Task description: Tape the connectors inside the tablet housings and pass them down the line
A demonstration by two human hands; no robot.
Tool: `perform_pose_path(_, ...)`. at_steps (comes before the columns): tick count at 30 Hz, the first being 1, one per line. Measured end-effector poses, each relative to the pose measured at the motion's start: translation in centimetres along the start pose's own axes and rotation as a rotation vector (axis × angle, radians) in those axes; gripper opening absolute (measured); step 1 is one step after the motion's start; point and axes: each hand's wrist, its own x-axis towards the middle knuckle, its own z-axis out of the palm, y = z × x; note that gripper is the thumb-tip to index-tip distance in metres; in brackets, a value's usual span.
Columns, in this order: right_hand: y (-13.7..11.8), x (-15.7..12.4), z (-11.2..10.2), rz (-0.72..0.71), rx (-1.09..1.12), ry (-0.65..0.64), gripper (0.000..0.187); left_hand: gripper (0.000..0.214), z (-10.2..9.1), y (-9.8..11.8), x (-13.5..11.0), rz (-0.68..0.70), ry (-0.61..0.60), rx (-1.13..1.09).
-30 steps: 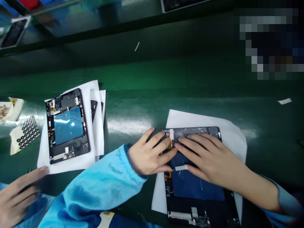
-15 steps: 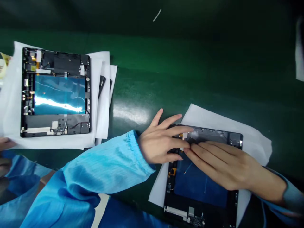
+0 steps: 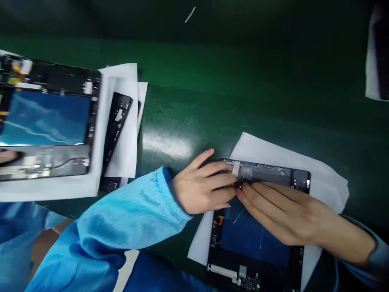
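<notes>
A tiny black part between the left hand and right hand is too small to identify. A black rectangular tablet frame runs off the left edge.

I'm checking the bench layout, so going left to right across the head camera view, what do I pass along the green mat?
Open tablet with blue-filmed middle → black frame piece on white paper → left hand → right hand → white sheet at the far right edge

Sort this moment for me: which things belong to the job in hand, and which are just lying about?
In use: left hand, right hand, small black part at their fingertips, opened tablet, white sheet beneath it.

Lying about: second opened tablet, black frame strip, green workbench.
</notes>
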Motion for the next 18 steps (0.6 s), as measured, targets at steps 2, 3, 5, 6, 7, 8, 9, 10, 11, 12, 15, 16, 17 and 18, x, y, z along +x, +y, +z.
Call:
perform_pose_path(2,0.0,0.2,0.0,-0.009,-0.012,-0.002,0.022,0.018,0.0,0.5,-0.1,0.067,0.022,0.084)
perform_pose_path(3,0.0,0.2,-0.1,-0.011,-0.018,-0.002,0.022,0.018,-0.1,0.7,-0.1,0.087,0.017,0.124)
perform_pose_path(5,0.0,0.3,0.0,-0.009,-0.029,-0.006,0.022,0.019,-0.4,1.0,-0.1,0.112,-0.01,0.187)
perform_pose_path(6,0.0,0.3,0.0,-0.005,-0.033,-0.011,0.022,0.02,-0.5,1.1,-0.1,0.123,-0.025,0.208)
perform_pose_path(7,0.0,0.3,0.0,-0.006,-0.038,-0.016,0.022,0.02,-0.6,1.1,0.0,0.133,-0.038,0.224)
perform_pose_path(8,0.0,0.3,0.1,-0.01,-0.042,-0.018,0.022,0.021,-0.7,1.2,0.0,0.141,-0.048,0.237)
perform_pose_path(9,0.0,0.3,0.1,-0.016,-0.047,-0.02,0.022,0.021,-0.8,1.2,0.1,0.148,-0.055,0.247)
perform_pose_path(10,0.0,0.3,0.1,-0.02,-0.052,-0.024,0.022,0.021,-0.8,1.2,0.1,0.154,-0.059,0.254)
perform_pose_path(11,0.0,0.3,0.0,-0.02,-0.056,-0.027,0.022,0.021,-0.9,1.1,0.2,0.157,-0.061,0.258)
perform_pose_path(12,0.0,0.4,-0.1,-0.018,-0.057,-0.032,0.023,0.02,-0.9,1.1,0.2,0.159,-0.062,0.261)
perform_pose_path(15,0.1,1.0,-0.3,0.01,-0.041,-0.054,0.023,0.02,-0.8,1.0,0.2,0.155,-0.068,0.265)
perform_pose_path(16,0.1,1.1,-0.3,0.034,-0.032,-0.064,0.024,0.02,-0.8,0.9,0.1,0.154,-0.07,0.266)
perform_pose_path(17,0.1,1.1,-0.2,0.066,-0.022,-0.079,0.025,0.02,-0.8,0.8,0.0,0.154,-0.07,0.265)
perform_pose_path(18,0.1,1.0,-0.1,0.101,-0.007,-0.1,0.028,0.021,-0.8,0.7,-0.1,0.154,-0.07,0.259)
